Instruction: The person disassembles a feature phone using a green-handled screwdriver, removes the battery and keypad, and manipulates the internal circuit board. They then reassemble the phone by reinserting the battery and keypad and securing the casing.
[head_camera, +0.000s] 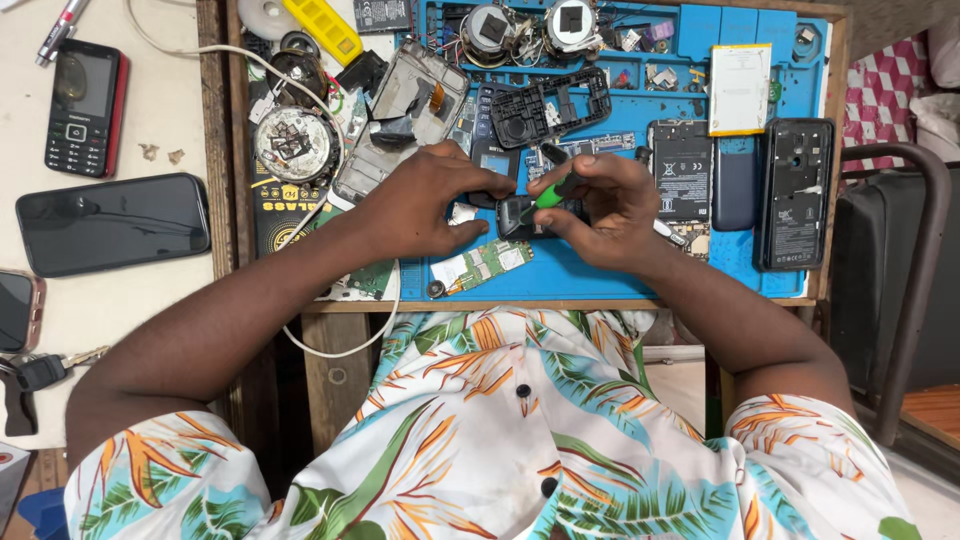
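Note:
My left hand (425, 205) rests over the blue work mat (600, 275), its fingers pinching the left end of a small black phone part (515, 215). My right hand (610, 210) grips a green-handled tool (550, 193) with its tip down on that same black part. A green circuit board (480, 267) lies on the mat just below my left hand. Part of the black piece is hidden under my fingers.
Black phone shells and frames (795, 190), a battery (682, 170), a white pack (740, 88) and round parts (292, 145) crowd the mat. A keypad phone (85, 105) and a black smartphone (112, 222) lie on the white table at left. A chair arm (915, 260) stands at right.

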